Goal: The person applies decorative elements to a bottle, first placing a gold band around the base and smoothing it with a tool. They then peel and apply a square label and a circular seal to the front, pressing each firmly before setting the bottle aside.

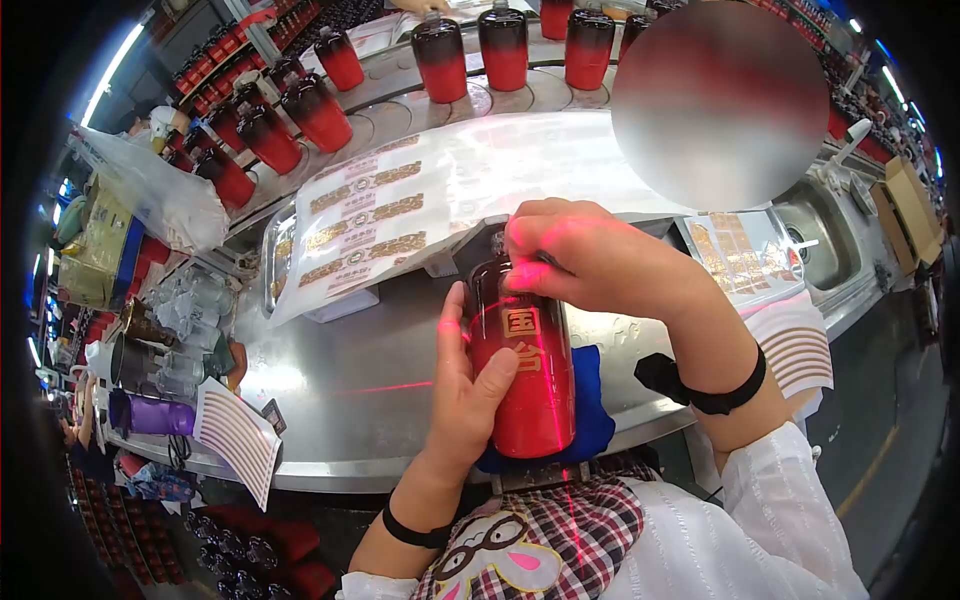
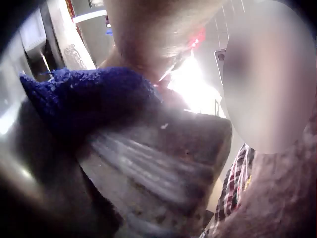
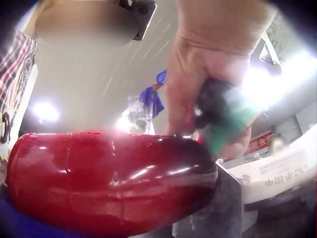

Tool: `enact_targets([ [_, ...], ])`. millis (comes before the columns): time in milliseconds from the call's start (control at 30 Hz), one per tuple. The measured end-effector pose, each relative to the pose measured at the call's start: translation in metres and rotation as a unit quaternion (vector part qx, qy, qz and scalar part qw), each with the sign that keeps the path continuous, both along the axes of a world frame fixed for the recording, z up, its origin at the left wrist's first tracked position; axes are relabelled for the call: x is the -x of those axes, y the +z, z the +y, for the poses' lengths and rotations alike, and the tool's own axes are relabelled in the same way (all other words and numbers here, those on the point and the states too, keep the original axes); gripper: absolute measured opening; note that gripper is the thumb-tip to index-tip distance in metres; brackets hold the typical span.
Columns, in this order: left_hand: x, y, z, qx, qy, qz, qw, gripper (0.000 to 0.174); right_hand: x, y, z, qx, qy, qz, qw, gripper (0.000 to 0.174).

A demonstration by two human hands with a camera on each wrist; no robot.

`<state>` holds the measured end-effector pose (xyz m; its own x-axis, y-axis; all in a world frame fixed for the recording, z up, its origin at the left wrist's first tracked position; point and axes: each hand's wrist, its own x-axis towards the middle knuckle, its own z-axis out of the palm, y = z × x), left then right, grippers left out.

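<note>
A red glass bottle (image 1: pixel 535 400) with a black shoulder and gold characters leans on a blue cloth (image 1: pixel 597 400) at the front edge of the steel counter. My left hand (image 1: pixel 462 385) grips its left side, thumb across the front. Around the bottle's neck and shoulder curl the fingers of my right hand (image 1: pixel 590 255). In the right wrist view, the same bottle (image 3: pixel 109 178) lies across the frame, and a blurred dark and green thing (image 3: pixel 225 119) shows inside the right hand (image 3: pixel 213 64). What that thing is I cannot tell. Red laser lines cross the bottle and both hands.
Sheets of gold labels (image 1: pixel 365 220) lie behind the bottle, with more label sheets (image 1: pixel 735 250) at right near a sink (image 1: pixel 825 240). Several red-black bottles (image 1: pixel 503 50) stand on the conveyor beyond. A purple cup (image 1: pixel 160 415) and a striped strip sheet (image 1: pixel 237 435) are at left.
</note>
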<state>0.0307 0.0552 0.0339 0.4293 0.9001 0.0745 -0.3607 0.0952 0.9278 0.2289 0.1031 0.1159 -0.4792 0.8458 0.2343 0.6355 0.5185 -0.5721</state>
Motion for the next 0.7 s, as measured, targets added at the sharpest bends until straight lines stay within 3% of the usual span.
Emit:
enact_targets([
  [300,-0.003,0.001,0.0,-0.053,0.024,0.081,0.995,0.088,-0.001,-0.008,0.003,-0.037,0.016,0.016,0.999,0.021],
  [500,-0.003,0.003,-0.001,-0.003,0.006,-0.003,1.0,0.085,-0.002,-0.01,0.004,-0.044,0.015,0.013,0.999,0.023],
  [700,-0.001,-0.002,0.0,-0.033,0.007,0.031,0.999,0.084,-0.001,-0.01,0.005,-0.053,0.021,0.011,0.998,0.022],
])
